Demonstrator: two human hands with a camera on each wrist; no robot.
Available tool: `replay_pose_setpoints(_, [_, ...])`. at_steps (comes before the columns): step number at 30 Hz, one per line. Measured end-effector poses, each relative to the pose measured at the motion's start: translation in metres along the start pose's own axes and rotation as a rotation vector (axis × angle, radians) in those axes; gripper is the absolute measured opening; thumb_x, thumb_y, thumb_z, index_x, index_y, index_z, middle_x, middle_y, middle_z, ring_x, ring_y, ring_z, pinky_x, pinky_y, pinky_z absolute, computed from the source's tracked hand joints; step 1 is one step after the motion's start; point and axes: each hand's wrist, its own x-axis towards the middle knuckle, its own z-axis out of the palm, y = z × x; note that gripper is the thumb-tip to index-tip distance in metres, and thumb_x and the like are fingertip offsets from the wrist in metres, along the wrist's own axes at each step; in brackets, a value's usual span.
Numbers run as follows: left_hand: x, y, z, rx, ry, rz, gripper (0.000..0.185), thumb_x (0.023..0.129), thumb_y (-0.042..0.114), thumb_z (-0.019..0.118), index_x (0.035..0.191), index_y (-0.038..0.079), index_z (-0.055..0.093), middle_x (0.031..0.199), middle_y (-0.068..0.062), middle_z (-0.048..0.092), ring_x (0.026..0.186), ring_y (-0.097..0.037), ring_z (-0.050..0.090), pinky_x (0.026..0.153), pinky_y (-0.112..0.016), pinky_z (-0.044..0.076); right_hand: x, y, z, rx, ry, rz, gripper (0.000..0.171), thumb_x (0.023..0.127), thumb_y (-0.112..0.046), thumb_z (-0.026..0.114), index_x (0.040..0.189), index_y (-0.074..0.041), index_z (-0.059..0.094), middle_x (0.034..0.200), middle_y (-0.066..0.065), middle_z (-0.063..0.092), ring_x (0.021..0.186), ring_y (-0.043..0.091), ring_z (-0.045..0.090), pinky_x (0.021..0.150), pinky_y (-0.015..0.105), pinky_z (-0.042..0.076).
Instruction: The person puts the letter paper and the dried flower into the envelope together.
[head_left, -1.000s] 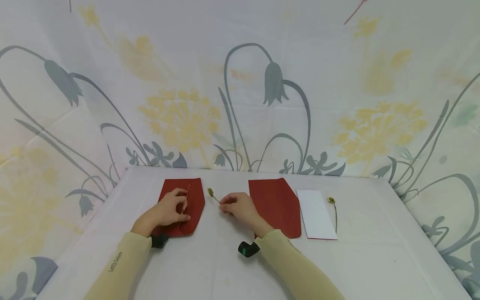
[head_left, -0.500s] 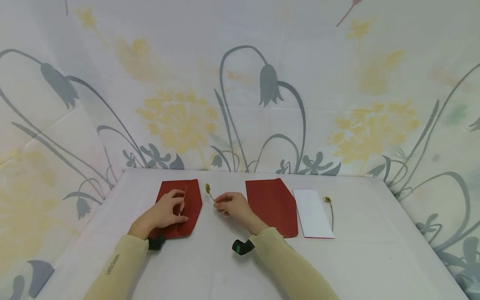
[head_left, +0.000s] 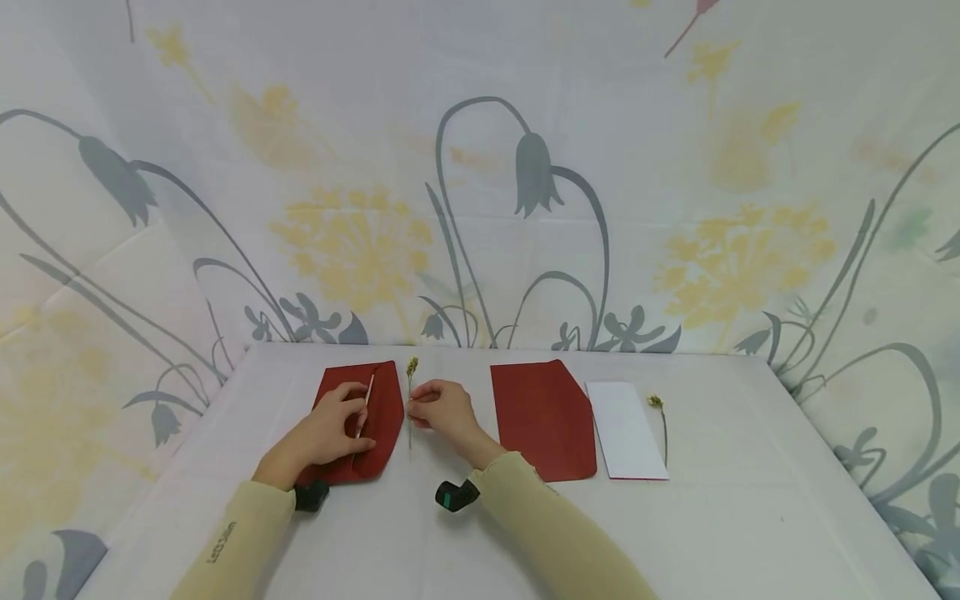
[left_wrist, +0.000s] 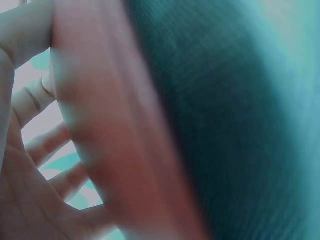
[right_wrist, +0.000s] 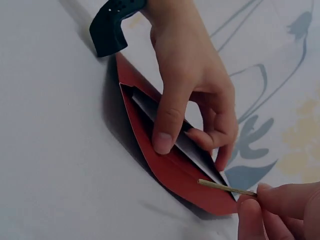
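My left hand (head_left: 352,421) holds open the mouth of a red envelope (head_left: 386,408) lying on the table. In the right wrist view the thumb (right_wrist: 163,135) presses the upper flap while the fingers curl into the opening, where a pale lining shows. My right hand (head_left: 414,408) pinches the thin stem of a dried yellow flower sprig (head_left: 411,371) just right of that envelope. The stem's cut end (right_wrist: 220,187) points at the envelope's corner (right_wrist: 210,202). The left wrist view is a blur of palm and red paper.
A second red envelope (head_left: 543,417) lies flat to the right, then a white card (head_left: 626,429) and another dried sprig (head_left: 662,421). The table (head_left: 750,500) is cloth-covered and a flowered cloth backdrop (head_left: 480,183) rises behind and at both sides.
My right hand has carried the sprig left, up to the edge of the held envelope, and the stem has turned nearly parallel to that edge. The left hand stays on the envelope.
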Motion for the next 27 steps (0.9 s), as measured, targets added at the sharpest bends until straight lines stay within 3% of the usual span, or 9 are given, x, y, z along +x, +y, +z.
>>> replay_pose_setpoints(5, [0.0,0.001,0.001,0.002,0.003,-0.023,0.034,0.075,0.023,0.086,0.076,0.018,0.052,0.139,-0.023,0.045,0.125,-0.045,0.043,0.096,-0.063,0.044,0.006,0.003,0.017,0.085,0.075,-0.006,0.027,0.085,0.004,0.075,0.109,0.004,0.065,0.085,0.008,0.071,0.072,0.016,0.071,0.066,0.029,0.059])
replay_pose_setpoints(10, [0.0,0.002,0.0,0.004,-0.015,-0.051,0.034,0.075,0.025,0.086,0.078,0.018,0.053,0.139,-0.022,0.045,0.126,-0.044,0.042,0.097,-0.063,0.044,0.009,0.003,0.031,0.157,0.111,0.005,0.022,0.088,0.001,0.072,0.109,0.007,0.067,0.085,0.007,0.07,0.073,0.012,0.07,0.067,0.027,0.058])
replay_pose_setpoints(19, [0.003,0.001,0.002,-0.008,-0.003,-0.012,0.033,0.075,0.025,0.086,0.078,0.019,0.054,0.139,-0.023,0.046,0.126,-0.045,0.043,0.099,-0.065,0.04,0.013,0.007,0.049,0.274,0.154,0.034,0.018,0.09,0.001,0.071,0.107,0.005,0.066,0.087,0.007,0.068,0.075,0.013,0.069,0.069,0.027,0.058])
replay_pose_setpoints(27, [0.004,0.001,0.004,-0.042,0.018,0.045,0.033,0.075,0.022,0.086,0.078,0.019,0.053,0.136,-0.025,0.047,0.124,-0.047,0.045,0.1,-0.066,0.038,0.016,0.017,0.062,0.252,0.162,0.053,0.018,0.087,0.002,0.073,0.103,0.003,0.067,0.083,0.006,0.066,0.068,0.012,0.067,0.066,0.029,0.059])
